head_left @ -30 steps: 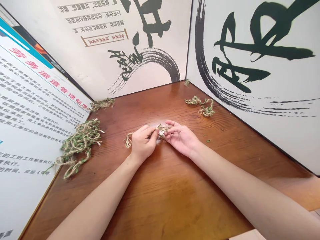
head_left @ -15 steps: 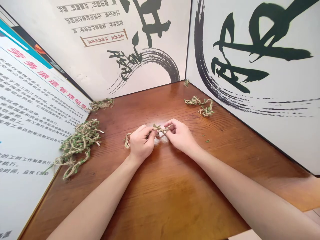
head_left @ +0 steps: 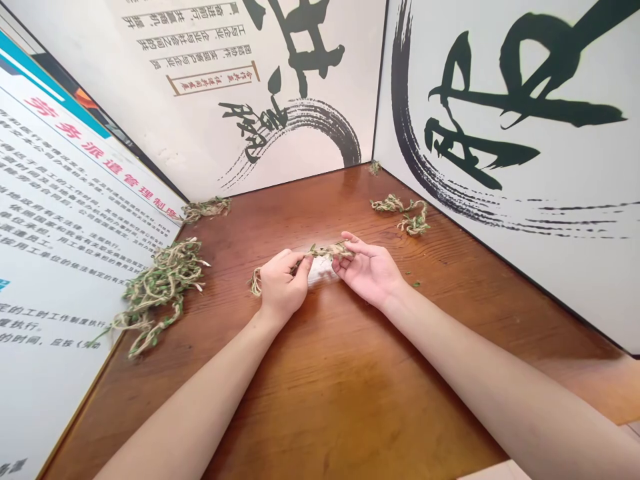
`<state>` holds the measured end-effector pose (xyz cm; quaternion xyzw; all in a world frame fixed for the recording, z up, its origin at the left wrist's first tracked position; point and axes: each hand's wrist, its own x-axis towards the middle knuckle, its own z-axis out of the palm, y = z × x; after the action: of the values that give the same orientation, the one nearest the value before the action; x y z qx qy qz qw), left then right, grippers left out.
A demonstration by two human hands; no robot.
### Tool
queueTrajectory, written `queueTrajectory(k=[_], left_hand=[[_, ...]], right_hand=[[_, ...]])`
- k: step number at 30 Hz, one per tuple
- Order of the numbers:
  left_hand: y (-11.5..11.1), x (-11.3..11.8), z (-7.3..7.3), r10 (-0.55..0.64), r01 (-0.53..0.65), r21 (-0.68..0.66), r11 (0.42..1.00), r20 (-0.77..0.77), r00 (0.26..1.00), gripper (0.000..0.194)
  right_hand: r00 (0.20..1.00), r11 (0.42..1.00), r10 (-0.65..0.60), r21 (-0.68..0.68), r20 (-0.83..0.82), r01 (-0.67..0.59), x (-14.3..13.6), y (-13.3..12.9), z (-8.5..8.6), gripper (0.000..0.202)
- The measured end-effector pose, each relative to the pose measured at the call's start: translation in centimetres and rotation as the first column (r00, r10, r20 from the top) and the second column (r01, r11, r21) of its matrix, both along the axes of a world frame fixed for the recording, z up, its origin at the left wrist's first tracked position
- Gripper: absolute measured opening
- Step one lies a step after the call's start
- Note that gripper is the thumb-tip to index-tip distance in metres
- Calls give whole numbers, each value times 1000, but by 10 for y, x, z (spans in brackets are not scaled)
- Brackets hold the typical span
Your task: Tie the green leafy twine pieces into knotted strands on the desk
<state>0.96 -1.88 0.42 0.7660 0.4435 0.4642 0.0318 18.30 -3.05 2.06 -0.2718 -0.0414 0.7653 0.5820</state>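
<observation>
My left hand (head_left: 284, 283) is closed in a pinch on a piece of jute twine with small green leaves (head_left: 323, 252). A looped tail of the same twine (head_left: 255, 283) sticks out to the left, behind that hand. The short stretch between my hands runs nearly level, just above the table. At its right end is my right hand (head_left: 369, 270), palm turned partly toward me, with the twine lying between the raised upper digit and the curled lower fingers. That hold looks loose.
On the brown wooden table (head_left: 320, 400), a heap of leafy twine (head_left: 163, 287) lies at the left edge. A smaller bunch (head_left: 206, 209) sits behind it, and loose pieces (head_left: 403, 212) lie at back right. White printed panels (head_left: 310, 143) border the table.
My right hand has rolled its palm upward and loosened from a tight pinch, shifting slightly right. The twine between my hands now looks straighter. My left hand has barely moved.
</observation>
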Motion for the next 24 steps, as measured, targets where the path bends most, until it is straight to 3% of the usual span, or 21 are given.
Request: queueTrajectory(k=[3,6,10,12,14,16,17,19,21,22,24], left_hand=[[0,-1,0,21,-20,-36,999,23,1000,21],[1,-3,-1,42,-39,-65,997,50,998,22],[5,-5,-4,114,-98,-139,985,119,986,20],[7,-6,-5,159,-128,-175,976,178,971,21],[8,-6,-4,187,-139,-205,969,238,953,21],[9,-5,-4,203,-136,-236,962,284,937,21],[9,-5,-4,208,-133,-253,958,298,932,21],[9,-5,-4,217,-129,-280,951,310,926,21],[11,-6,-5,245,-145,-298,943,334,910,20],[12,-7,-6,271,-160,-311,937,354,895,19],[17,-10,-10,332,-193,-351,916,396,856,19]], right_hand=[[999,997,38,65,7,-38,1,0,0,50],[990,988,101,107,94,-111,2,-2,2,55],[936,969,171,120,307,-216,4,-4,3,60],[863,959,152,140,481,-247,5,-3,1,62],[670,956,17,185,743,-229,8,0,-4,58],[325,946,-195,265,925,-186,13,4,-10,53],[177,938,-271,300,946,-170,16,6,-12,53],[22,929,-337,336,941,-154,21,11,-16,55],[4,928,-351,349,936,-133,26,15,-19,52],[41,931,-346,349,937,-108,28,17,-20,47],[231,946,-311,323,922,-11,31,22,-22,37]])
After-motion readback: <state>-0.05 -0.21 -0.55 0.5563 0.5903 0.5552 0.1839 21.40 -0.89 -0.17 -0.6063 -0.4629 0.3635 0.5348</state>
